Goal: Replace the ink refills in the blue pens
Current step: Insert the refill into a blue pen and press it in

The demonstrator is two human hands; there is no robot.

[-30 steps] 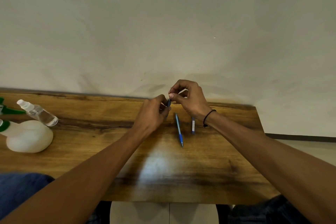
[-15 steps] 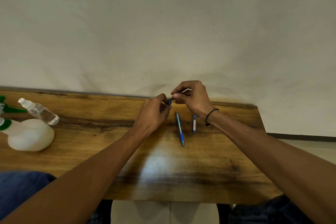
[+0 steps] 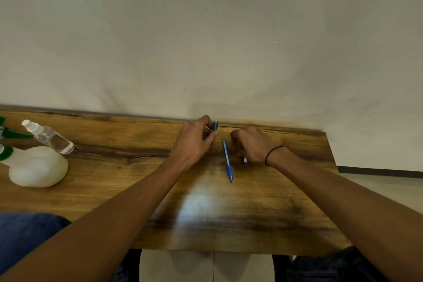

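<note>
Left hand [image 3: 194, 142] grip on blue pen barrel [image 3: 215, 126], right hand [image 3: 251, 145] beside blue pen [image 3: 227, 160]

wall [image 3: 206, 30]: plain off-white | wooden table [image 3: 114, 190]: against it | floor [image 3: 377, 183]: pale, dark skirting

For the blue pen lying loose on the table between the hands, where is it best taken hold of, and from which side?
Probably the mid-barrel of the blue pen, pinched from above across its width. It lies flat on the table, tip toward the person, with bare wood along both long sides leaving finger room.
</note>
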